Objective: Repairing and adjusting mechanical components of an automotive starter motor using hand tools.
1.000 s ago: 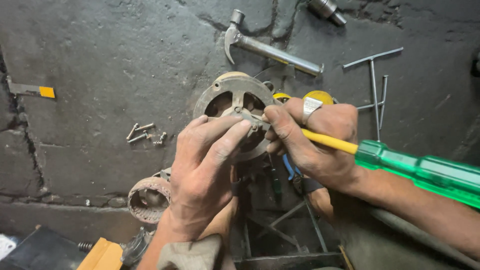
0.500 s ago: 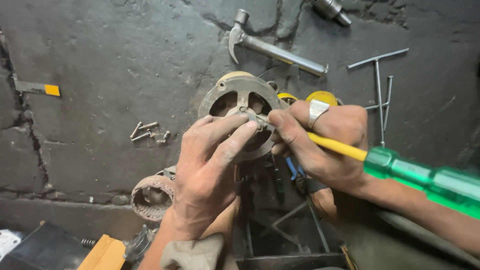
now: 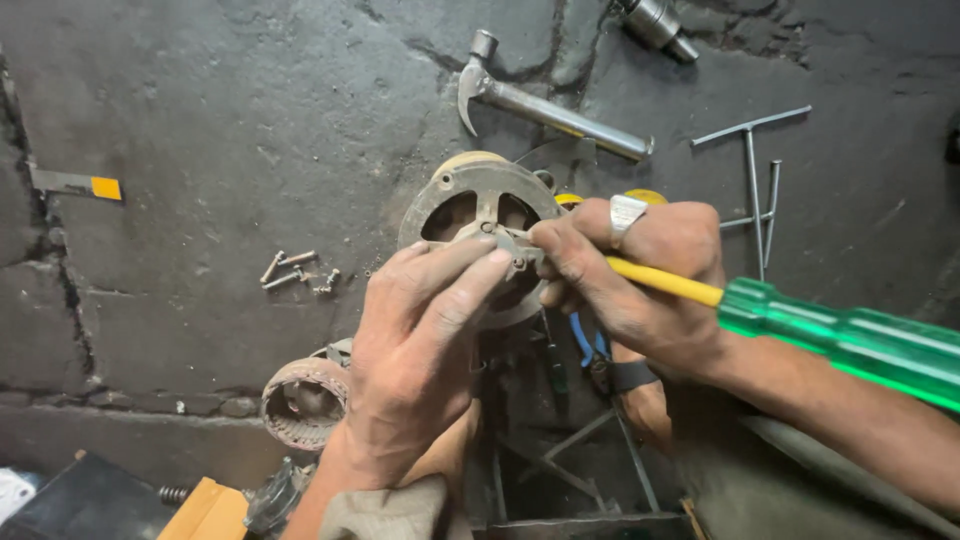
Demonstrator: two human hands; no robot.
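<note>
A person's left hand (image 3: 415,345) and right hand (image 3: 640,275) meet over a round metal motor housing (image 3: 480,215), seen from above through a head-worn camera. The left hand's fingers (image 3: 455,270) are pressed together on the small metal fitting (image 3: 505,240) at the housing's hub, while the right hand's fingertips pinch the same fitting from the other side. The right hand, wearing a silver ring (image 3: 627,212), is also closed on a screwdriver (image 3: 800,320) with a yellow shaft and a translucent green handle that runs out toward the right edge of the frame.

The housing stands on edge against a dark, cracked stone floor (image 3: 200,120), its spoked face turned to the camera, directly above the two hands. A claw hammer (image 3: 545,100) lies just beyond it, and a T-handled metal tool (image 3: 750,170) rests well to the right. A handful of loose screws (image 3: 295,272) sits to the left of the housing, apart from it. A second, smaller ring-shaped motor part (image 3: 300,400) lies beside the left wrist. A strip with a yellow end (image 3: 80,185) lies at the far left.
</note>
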